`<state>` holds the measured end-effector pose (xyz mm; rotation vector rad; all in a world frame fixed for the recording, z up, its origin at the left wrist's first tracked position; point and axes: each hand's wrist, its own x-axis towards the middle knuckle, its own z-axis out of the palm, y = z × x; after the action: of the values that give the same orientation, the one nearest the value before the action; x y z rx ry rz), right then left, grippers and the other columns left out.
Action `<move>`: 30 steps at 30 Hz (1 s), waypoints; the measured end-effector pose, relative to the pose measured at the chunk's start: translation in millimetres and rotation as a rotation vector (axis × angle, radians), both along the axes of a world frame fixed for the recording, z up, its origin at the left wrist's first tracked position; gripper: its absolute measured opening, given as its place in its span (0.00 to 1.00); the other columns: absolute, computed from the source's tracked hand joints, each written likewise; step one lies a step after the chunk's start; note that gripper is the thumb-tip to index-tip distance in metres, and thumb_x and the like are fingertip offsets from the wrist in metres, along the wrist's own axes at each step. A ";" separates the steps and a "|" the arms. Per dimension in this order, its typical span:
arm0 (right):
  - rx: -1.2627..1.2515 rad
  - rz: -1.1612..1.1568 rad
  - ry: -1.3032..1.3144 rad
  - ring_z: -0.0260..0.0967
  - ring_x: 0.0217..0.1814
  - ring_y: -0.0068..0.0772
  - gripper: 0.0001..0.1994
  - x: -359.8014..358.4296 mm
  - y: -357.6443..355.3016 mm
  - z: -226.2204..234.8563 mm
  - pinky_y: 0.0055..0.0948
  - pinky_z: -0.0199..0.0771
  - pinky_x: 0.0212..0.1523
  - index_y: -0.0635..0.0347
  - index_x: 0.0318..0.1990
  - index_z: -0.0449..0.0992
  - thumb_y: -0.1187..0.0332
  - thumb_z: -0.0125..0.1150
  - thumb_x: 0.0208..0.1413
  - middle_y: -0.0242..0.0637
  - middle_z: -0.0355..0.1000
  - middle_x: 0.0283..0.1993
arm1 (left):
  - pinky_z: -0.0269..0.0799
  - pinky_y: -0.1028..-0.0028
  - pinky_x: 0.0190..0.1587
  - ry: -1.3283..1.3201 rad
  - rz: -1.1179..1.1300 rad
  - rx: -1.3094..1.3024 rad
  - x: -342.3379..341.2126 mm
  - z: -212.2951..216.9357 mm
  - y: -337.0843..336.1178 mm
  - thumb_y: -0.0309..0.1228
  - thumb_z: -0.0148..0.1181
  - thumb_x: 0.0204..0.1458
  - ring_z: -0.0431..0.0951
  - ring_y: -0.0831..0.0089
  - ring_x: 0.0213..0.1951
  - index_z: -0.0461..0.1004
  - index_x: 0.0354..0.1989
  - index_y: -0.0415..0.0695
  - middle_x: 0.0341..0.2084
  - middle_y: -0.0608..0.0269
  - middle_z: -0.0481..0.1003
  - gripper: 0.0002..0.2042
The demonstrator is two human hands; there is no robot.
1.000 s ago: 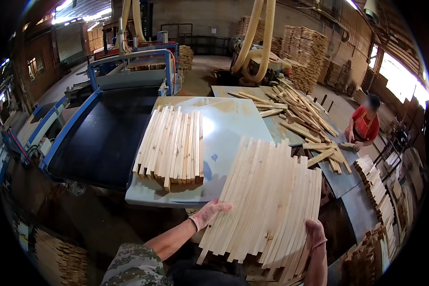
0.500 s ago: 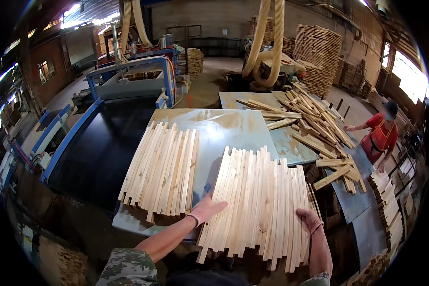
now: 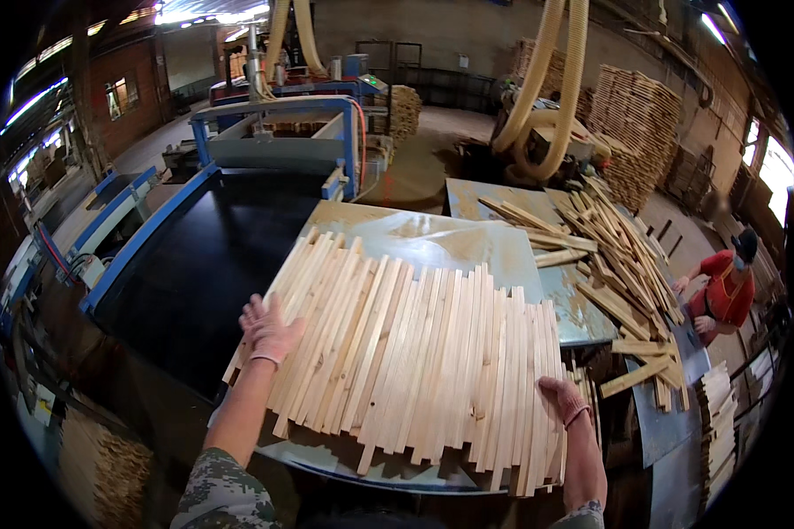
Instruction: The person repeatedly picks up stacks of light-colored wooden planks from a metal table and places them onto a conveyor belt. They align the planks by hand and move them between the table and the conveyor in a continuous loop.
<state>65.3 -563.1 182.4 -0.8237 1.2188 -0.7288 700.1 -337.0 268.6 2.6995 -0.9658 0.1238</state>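
Note:
Pale wooden strips [image 3: 423, 353] lie side by side in one wide row on a light sheet-topped table [image 3: 415, 227], their ends uneven. My left hand [image 3: 272, 328], in a pinkish glove, rests on the row's left part with its fingers spread. At the row's right edge, my right hand [image 3: 563, 401], gloved likewise, is curled against the outermost strips. Its thumb side shows on top, while the other fingers are mostly hidden. Both forearms reach in from below, with camouflage sleeves.
To the left is a blue-framed machine [image 3: 273, 110] with a black conveyor belt [image 3: 203, 264]. Loose strips [image 3: 622, 256] lie heaped at the right. Beyond them stands a person in red [image 3: 723, 291]. Ribbed hoses [image 3: 566, 97] hang at the back near stacked wood [image 3: 631, 128].
The right-hand group of strips has moved left against the other group, closing the gap. My left hand has shifted from between the groups to the far left. The view has turned slightly left.

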 end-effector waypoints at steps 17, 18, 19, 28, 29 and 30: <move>-0.087 0.085 0.013 0.80 0.37 0.38 0.11 305.5 105.2 21.1 0.37 0.82 0.44 0.69 0.42 0.81 0.70 0.67 0.57 0.40 0.81 0.38 | 0.60 0.55 0.71 0.149 0.098 0.033 309.7 -10.9 156.0 0.64 0.60 0.55 0.66 0.50 0.68 0.64 0.75 0.56 0.66 0.51 0.69 0.42; -0.091 0.082 0.009 0.80 0.37 0.37 0.09 331.8 115.4 21.9 0.36 0.82 0.42 0.68 0.39 0.83 0.69 0.67 0.57 0.39 0.81 0.37 | 0.59 0.55 0.72 0.152 0.108 0.034 330.1 -4.8 164.2 0.64 0.60 0.56 0.66 0.50 0.68 0.65 0.75 0.55 0.65 0.51 0.69 0.41; -0.102 0.089 -0.018 0.80 0.37 0.37 0.09 358.4 124.8 20.0 0.36 0.82 0.42 0.68 0.39 0.82 0.69 0.67 0.57 0.39 0.81 0.37 | 0.59 0.55 0.72 0.155 0.116 0.035 352.7 -1.6 173.4 0.64 0.60 0.56 0.66 0.50 0.68 0.65 0.75 0.54 0.65 0.51 0.69 0.41; -0.031 0.228 -0.103 0.79 0.35 0.33 0.09 623.5 216.7 47.8 0.33 0.81 0.38 0.66 0.43 0.82 0.71 0.68 0.56 0.35 0.80 0.36 | 0.33 0.49 0.80 0.121 0.225 0.273 553.6 -7.6 266.5 0.66 0.42 0.65 0.39 0.48 0.82 0.45 0.83 0.44 0.83 0.48 0.43 0.47; -0.053 0.243 -0.107 0.79 0.34 0.33 0.09 648.1 222.4 43.9 0.33 0.80 0.37 0.66 0.42 0.82 0.71 0.68 0.57 0.35 0.80 0.35 | 0.32 0.49 0.81 0.127 0.230 0.269 564.2 -8.7 274.4 0.66 0.41 0.65 0.38 0.48 0.82 0.45 0.83 0.44 0.83 0.48 0.43 0.47; -0.078 0.255 -0.107 0.79 0.33 0.33 0.08 672.7 230.0 47.3 0.33 0.80 0.36 0.65 0.41 0.82 0.71 0.69 0.57 0.35 0.80 0.35 | 0.32 0.49 0.81 0.134 0.231 0.263 574.3 -11.3 280.9 0.66 0.41 0.65 0.38 0.48 0.82 0.44 0.83 0.44 0.83 0.49 0.42 0.47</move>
<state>738.0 -333.1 229.6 -0.9718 0.9728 -0.6072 1274.3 -56.1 257.3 3.0071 -0.6705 -0.1488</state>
